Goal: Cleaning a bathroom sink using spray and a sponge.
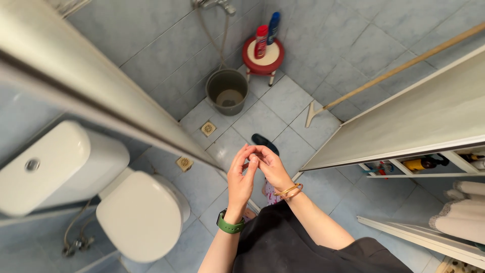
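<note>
My left hand (241, 178) and my right hand (269, 167) are pressed together in front of my chest, fingertips meeting over the tiled floor. No object shows between them. A green watch (230, 225) sits on my left wrist and thin gold bangles (290, 190) circle my right wrist. A dark slipper (264, 142) lies on the floor just beyond my fingertips.
A white toilet (141, 215) with its lid down and cistern (55, 164) stands at left. A grey bucket (227, 91) sits under a wall tap, beside a red stool (262, 55) with two bottles. A squeegee on a long stick (394, 71) leans at right above an open white cabinet door (404, 126).
</note>
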